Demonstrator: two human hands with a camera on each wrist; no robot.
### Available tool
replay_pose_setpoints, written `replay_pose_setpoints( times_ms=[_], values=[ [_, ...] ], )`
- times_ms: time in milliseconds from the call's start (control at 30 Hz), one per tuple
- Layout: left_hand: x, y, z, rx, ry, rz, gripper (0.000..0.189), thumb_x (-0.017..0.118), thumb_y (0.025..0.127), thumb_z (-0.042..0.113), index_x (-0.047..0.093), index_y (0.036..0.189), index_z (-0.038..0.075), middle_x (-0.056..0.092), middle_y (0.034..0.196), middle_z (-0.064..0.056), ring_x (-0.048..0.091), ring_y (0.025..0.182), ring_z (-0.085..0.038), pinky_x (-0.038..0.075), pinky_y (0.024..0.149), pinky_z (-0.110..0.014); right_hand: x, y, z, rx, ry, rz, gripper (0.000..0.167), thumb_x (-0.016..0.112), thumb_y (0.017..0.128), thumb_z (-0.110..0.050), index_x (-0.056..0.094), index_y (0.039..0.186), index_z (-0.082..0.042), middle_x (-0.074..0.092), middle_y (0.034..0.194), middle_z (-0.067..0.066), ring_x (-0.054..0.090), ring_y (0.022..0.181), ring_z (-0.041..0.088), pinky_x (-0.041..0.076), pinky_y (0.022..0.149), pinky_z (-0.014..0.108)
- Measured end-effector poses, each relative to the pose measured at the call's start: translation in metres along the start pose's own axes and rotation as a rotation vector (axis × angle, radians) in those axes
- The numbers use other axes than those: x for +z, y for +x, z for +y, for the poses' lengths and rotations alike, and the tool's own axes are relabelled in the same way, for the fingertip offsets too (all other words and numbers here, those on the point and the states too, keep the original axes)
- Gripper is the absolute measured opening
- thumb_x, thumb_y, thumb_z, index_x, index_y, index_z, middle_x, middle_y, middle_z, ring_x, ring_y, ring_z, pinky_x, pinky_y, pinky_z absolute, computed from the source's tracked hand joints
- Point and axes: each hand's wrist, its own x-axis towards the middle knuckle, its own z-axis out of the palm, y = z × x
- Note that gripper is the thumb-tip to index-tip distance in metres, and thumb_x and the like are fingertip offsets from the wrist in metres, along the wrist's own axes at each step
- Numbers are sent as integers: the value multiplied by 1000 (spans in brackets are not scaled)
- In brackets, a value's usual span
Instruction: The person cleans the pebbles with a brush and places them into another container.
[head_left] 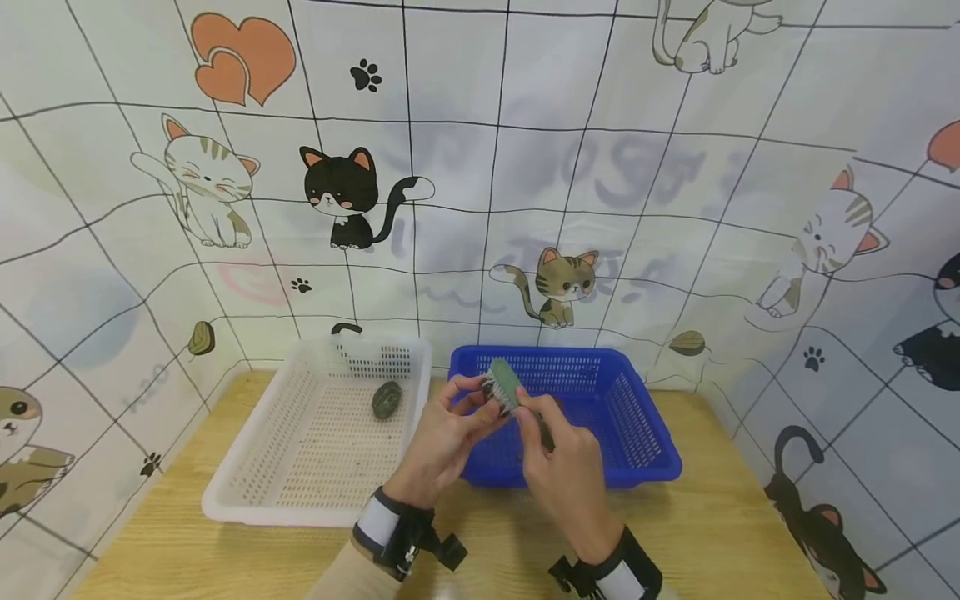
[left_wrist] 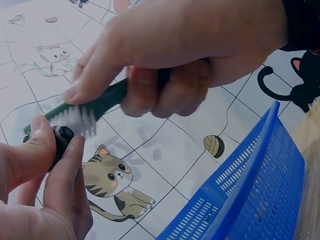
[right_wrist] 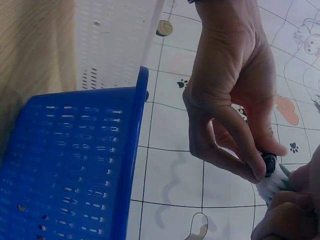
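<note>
Over the blue basket's left side, my left hand (head_left: 442, 437) pinches a small, shiny black object (left_wrist: 62, 138) between thumb and fingertips. Its kind cannot be made out; it looks like a dark pebble, mostly covered by the fingers. My right hand (head_left: 564, 467) grips a green scrubbing brush (head_left: 506, 382) by its handle, the thumb lying along the back of the head. White bristles (left_wrist: 75, 120) touch the black object or lie right against it. In the right wrist view, the left fingers hold the black object (right_wrist: 269, 164) beside the bristles.
A white perforated basket (head_left: 247, 467) stands on the wooden table (head_left: 690, 533) at left, with a dark, mottled oval stone (head_left: 386, 401) inside. Right of it stands the blue perforated basket (head_left: 637, 417); small brownish bits show in it. A cat-patterned sheet (head_left: 457, 167) hangs behind.
</note>
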Motion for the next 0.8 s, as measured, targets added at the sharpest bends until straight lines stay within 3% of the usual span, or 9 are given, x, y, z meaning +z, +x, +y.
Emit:
replay_pose_setpoints(
  times_ms=[100, 167, 333, 400, 500, 667, 733, 800],
  values=[
    [0, 0, 0, 17, -3, 25, 35, 65, 110, -16, 70, 136, 8, 67, 126, -9, 77, 121, -20, 71, 112, -38, -1, -3, 0, 25, 8, 0, 16, 71, 114, -2, 76, 129, -4, 72, 78, -4, 18, 53, -18, 21, 43, 7],
    [-1, 1, 0, 23, -9, 42, 39, 65, 110, -16, 71, 143, 5, 70, 127, -8, 77, 121, -18, 71, 112, -37, -2, -8, -2, 15, 8, 7, 17, 73, 112, 0, 77, 128, -4, 86, 95, 3, 19, 53, -19, 24, 42, 7],
    [-2, 1, -1, 28, 18, 12, 42, 66, 109, -15, 74, 145, 6, 71, 120, -5, 76, 116, -15, 71, 109, -32, -3, -10, -6, -59, -31, 32, 21, 77, 108, 2, 78, 128, -3, 82, 86, 0, 19, 55, -19, 24, 43, 5],
    [-2, 0, -2, 21, 43, -26, 42, 68, 109, -15, 76, 143, 8, 73, 118, -4, 77, 115, -15, 71, 109, -32, -2, -5, -6, -67, -50, 41, 20, 76, 109, 0, 77, 128, -3, 70, 73, -4, 18, 55, -17, 21, 44, 5],
    [-2, -2, -1, 13, 79, -60, 44, 69, 109, -13, 73, 148, 5, 76, 122, -3, 78, 117, -15, 71, 109, -32, -1, 3, -3, -47, -64, 51, 16, 75, 111, -3, 78, 127, -5, 73, 76, -4, 18, 54, -16, 19, 44, 6],
    [0, -4, 2, 22, 65, -43, 52, 65, 111, -13, 60, 163, -5, 78, 137, -11, 80, 124, -17, 70, 112, -36, -3, -1, -1, -18, -49, 43, 17, 76, 110, -1, 77, 127, -5, 77, 80, -1, 16, 53, -18, 19, 44, 6],
    [0, -4, 2, 26, 56, -33, 52, 64, 112, -13, 60, 163, -6, 78, 138, -12, 80, 125, -17, 70, 112, -35, -3, -6, -3, -40, -46, 48, 19, 77, 108, 0, 78, 127, -4, 76, 77, -1, 16, 54, -19, 19, 44, 5],
    [0, -3, 1, 31, 59, -20, 50, 65, 111, -13, 63, 161, -5, 80, 134, -9, 81, 122, -15, 71, 110, -33, -1, -9, -5, -78, -52, 62, 18, 78, 108, -2, 78, 126, -4, 85, 87, 3, 17, 54, -18, 20, 44, 4]
  ],
)
